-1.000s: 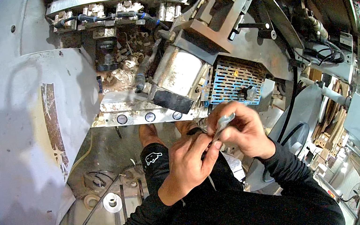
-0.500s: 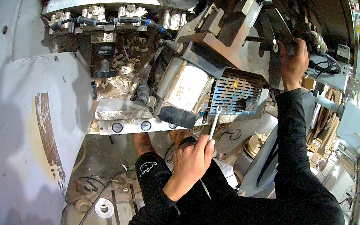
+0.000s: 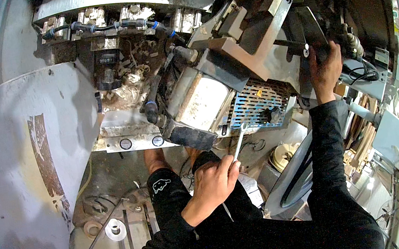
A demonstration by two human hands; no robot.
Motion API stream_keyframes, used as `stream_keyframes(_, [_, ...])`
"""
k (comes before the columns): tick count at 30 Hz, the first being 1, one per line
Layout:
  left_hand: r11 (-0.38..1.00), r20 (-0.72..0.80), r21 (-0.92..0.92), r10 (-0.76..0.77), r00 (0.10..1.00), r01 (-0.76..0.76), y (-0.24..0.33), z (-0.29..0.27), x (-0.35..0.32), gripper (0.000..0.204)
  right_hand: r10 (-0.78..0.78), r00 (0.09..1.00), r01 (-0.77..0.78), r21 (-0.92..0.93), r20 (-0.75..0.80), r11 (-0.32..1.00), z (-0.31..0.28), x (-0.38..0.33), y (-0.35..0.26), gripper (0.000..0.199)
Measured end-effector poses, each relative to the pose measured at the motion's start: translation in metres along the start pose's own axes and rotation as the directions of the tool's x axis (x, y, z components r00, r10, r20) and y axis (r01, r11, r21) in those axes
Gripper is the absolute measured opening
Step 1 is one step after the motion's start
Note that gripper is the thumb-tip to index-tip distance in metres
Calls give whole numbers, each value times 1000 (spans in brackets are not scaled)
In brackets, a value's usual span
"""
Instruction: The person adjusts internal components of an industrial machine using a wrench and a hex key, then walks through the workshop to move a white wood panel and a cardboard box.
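"Grey sheet metal fills the far left, a big panel (image 3: 9, 156). Next?"

"Low down, a white spool (image 3: 117, 237), then the left hand (image 3: 212, 183), its fingers clamped around a silver wrench (image 3: 239, 143)."

"Where does the wrench lie in that grip?"

"Its near end is hidden inside the fist; the shaft sticks out past thumb and forefinger, slanting up and rightward, with the head well clear of the hand."

"What's by the head?"

"The lower edge of a partly blue slotted plate (image 3: 251, 109). Whether they touch, I can't tell."

"And the right hand (image 3: 325, 73)?"

"Farther right, beside a dark metal plate (image 3: 311, 26), thumb and fingers apart; I can't tell whether they hold it."
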State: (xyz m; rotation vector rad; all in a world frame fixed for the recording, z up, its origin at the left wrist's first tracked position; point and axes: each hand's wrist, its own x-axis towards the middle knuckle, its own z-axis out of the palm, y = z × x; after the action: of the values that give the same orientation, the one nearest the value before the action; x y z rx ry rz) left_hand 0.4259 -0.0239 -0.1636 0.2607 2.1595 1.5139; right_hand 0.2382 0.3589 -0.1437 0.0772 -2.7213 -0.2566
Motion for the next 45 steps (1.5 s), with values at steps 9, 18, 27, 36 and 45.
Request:
stream_keyframes(9, [1000,-6,-13,-17,1000,16,0,-7,-4,17,224,945,-283,-250,-239,926,22,13,-29,73])
stream_keyframes(18, [977,111,182,-130,985,108,38,24,74,66,92,996,-93,-88,-24,992,2,6,-19,66])
stream_keyframes(27, [854,-353,343,503,789,-391,134,-149,158,16,246,954,-277,-186,-172,943,17,13,-31,68])
stream_keyframes(36, [676,139,631,382,913,-379,112,-207,354,45,222,967,-243,-188,-123,952,8,13,-31,69])
stream_keyframes(45, [187,449,778,503,739,-600,122,-213,376,44,186,975,-209,-237,-118,949,13,11,-28,71])
